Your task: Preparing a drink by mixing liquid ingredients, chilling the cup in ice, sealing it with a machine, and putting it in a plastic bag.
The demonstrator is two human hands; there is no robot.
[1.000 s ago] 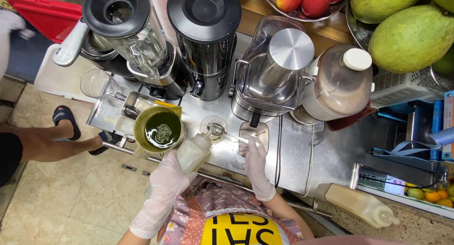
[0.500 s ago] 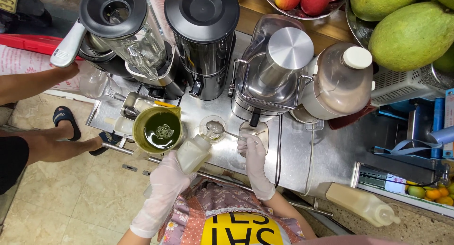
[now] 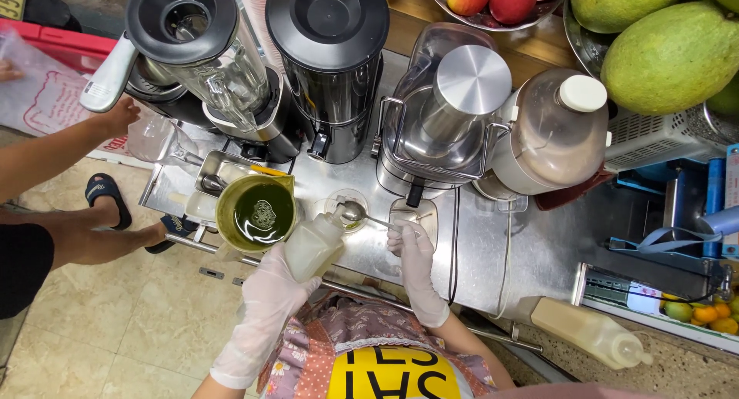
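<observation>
**Syrup, spoon and a crowded counter: where a spill could start**

At the far left, another person's arm [image 3: 73, 149] is reaching toward a clear plastic cup [image 3: 150, 137] beside the glass blender [image 3: 196, 53]. That cup is standing well apart from the wearer's hands, but a bump on the steel counter [image 3: 531, 253] could, I judge, jolt everything standing on it.

Just left of the left hand [image 3: 269, 299], a green jug [image 3: 258, 213] is holding dark green juice right up near its rim. The gloved left hand is gripping 1 pale squeeze bottle [image 3: 314, 247], tilted with its nozzle pointing toward a small clear cup [image 3: 348, 211] just beyond the fingers. The bottle is passing close beside the jug, so a wide elbow swing could tip or slop the juice.

The gloved right hand [image 3: 412, 249] is pinching a metal spoon [image 3: 362, 214] whose bowl is sitting over the small cup. Too hard a squeeze could overflow the spoon and cup; gloves wet with syrup could also let the handle slip.

Right of that hand, the steel juicer [image 3: 454, 122] and a capped brown jug [image 3: 558, 130] are crowding the counter, leaving little room to move. A 2nd squeeze bottle [image 3: 589, 333] is lying on its side at the counter edge and could roll off.
</observation>
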